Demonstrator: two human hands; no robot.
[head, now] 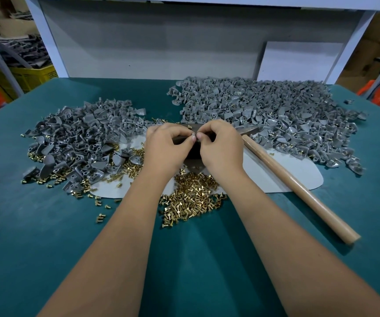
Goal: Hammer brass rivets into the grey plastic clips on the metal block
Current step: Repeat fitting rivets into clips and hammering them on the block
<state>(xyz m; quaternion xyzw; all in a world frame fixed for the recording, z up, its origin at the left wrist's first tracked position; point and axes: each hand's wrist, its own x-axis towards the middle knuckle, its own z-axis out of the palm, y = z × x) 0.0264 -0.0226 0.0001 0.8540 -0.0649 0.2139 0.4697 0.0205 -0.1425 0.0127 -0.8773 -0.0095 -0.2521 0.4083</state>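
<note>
My left hand (pixel 167 146) and my right hand (pixel 221 145) meet fingertip to fingertip over the dark metal block (pixel 192 149), which they mostly hide. Between the fingertips sits a small grey plastic clip (pixel 194 135); who holds what part is too small to tell. A heap of brass rivets (pixel 193 197) lies just below my wrists. The hammer lies to the right, its wooden handle (pixel 298 186) slanting toward the near right and its head (pixel 249 130) beside my right hand.
A pile of grey clips (pixel 81 138) spreads on the left, a larger one (pixel 264 110) at the back right. A white sheet (pixel 282 170) lies under the work on the green table (pixel 47 225). A grey back panel (pixel 161 42) stands behind. A yellow crate (pixel 31 76) sits at far left.
</note>
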